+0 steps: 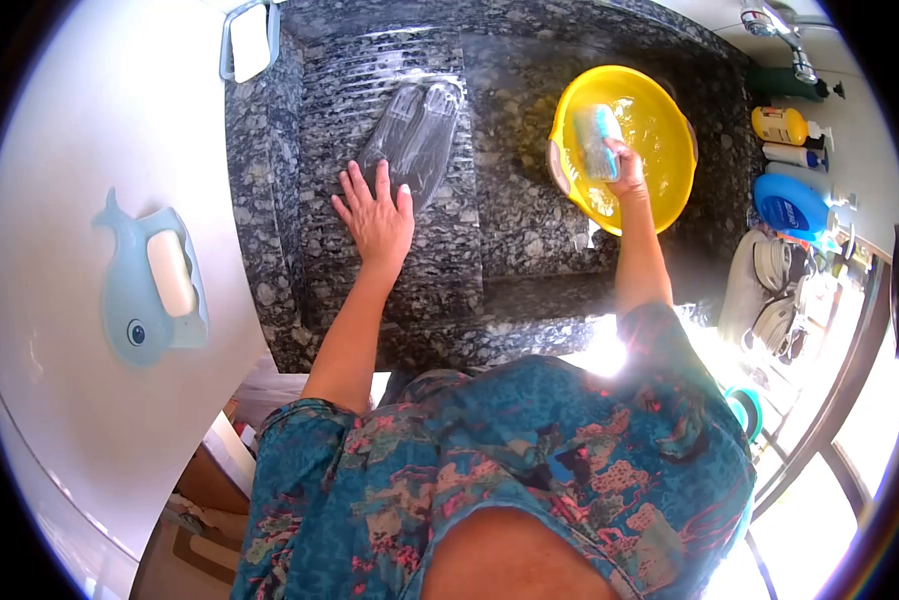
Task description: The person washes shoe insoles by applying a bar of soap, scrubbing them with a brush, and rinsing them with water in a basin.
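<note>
My left hand (376,215) lies spread over the lower edge of a wet, dark grey, flat item (417,140) with two rounded ends. It looks like a pair of socks, though I cannot be sure, and whitish suds streak it. Beneath it is the ridged washboard part of a dark speckled stone sink (369,290). My right hand (625,170) grips a pale blue and white scrubbing brush (597,140) by its near end. The brush is over or in the water of a yellow basin (691,150) in the right part of the sink.
A whale-shaped soap dish (134,290) with a bar of soap (172,273) sits on the white counter at left. Another soap bar (250,42) lies top left. A tap (802,62), a yellow bottle (777,125) and a blue bottle (789,205) line the right side.
</note>
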